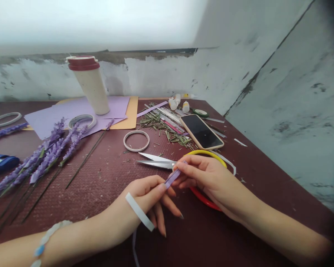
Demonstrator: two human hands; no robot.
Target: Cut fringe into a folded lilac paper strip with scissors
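Note:
A narrow purple paper strip (173,178) is stretched between my two hands over the front of the table. My left hand (150,196) pinches its lower end between thumb and forefinger, the other fingers spread loosely below. At the upper end, my right hand (199,172) grips the strip with thumb and fingertips. A white strip of tape (140,212) lies across the back of my left hand near the thumb. Open-bladed scissors (157,161) with yellow and red handles rest on the table, partly hidden under my right hand.
Purple paper flower stems (48,159) lie at the left near a blue object (1,165). A lidded cup (91,85) stands on purple sheets (119,105). Tape rings (136,150), a phone (202,131), cut green bits (153,120) and small bottles (186,106) lie farther back, before the wall.

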